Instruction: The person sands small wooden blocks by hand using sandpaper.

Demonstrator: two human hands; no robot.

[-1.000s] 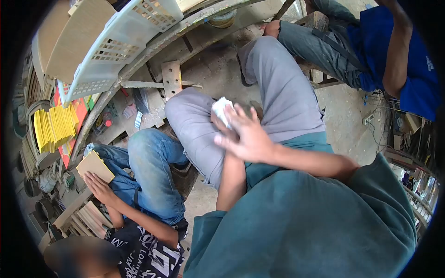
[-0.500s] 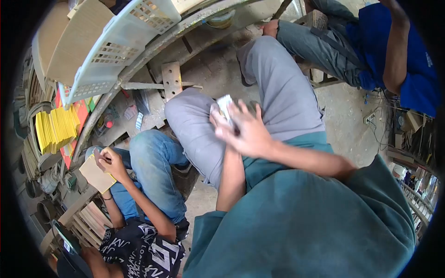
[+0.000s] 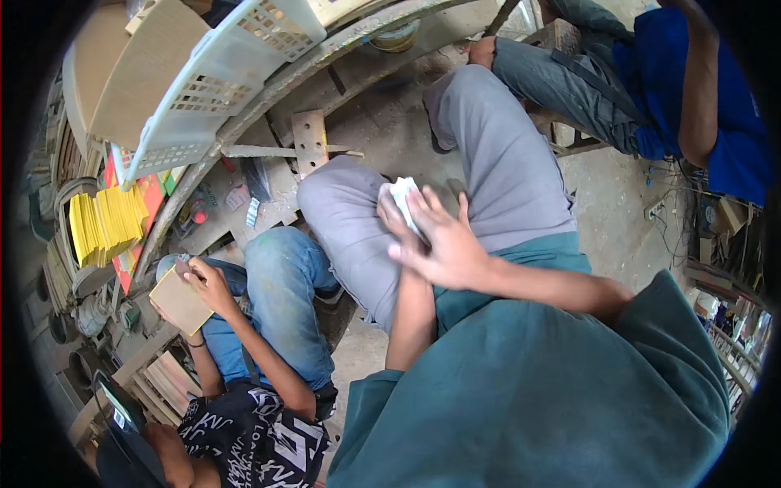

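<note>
Between my thighs, my left hand (image 3: 389, 213) is partly hidden under my other hand and has its fingers round a small whitish piece (image 3: 403, 192). My right hand (image 3: 449, 246) lies across it from the right, palm down with fingers apart, the fingertips touching the whitish piece. Motion blurs both hands a little. What the piece is cannot be made out.
At the left, a co-worker's hand (image 3: 213, 289) presses a brown scrap on a tan board (image 3: 181, 302) with yellow edges. Yellow pieces (image 3: 107, 226) stand stacked beyond. A pale blue basket (image 3: 213, 91) is at the upper left. Another person in blue (image 3: 659, 73) sits upper right.
The whole view has shifted slightly to the right. My hands stay together on the whitish piece, my right fingers lying a little differently over it. The co-worker's board has tilted slightly.
</note>
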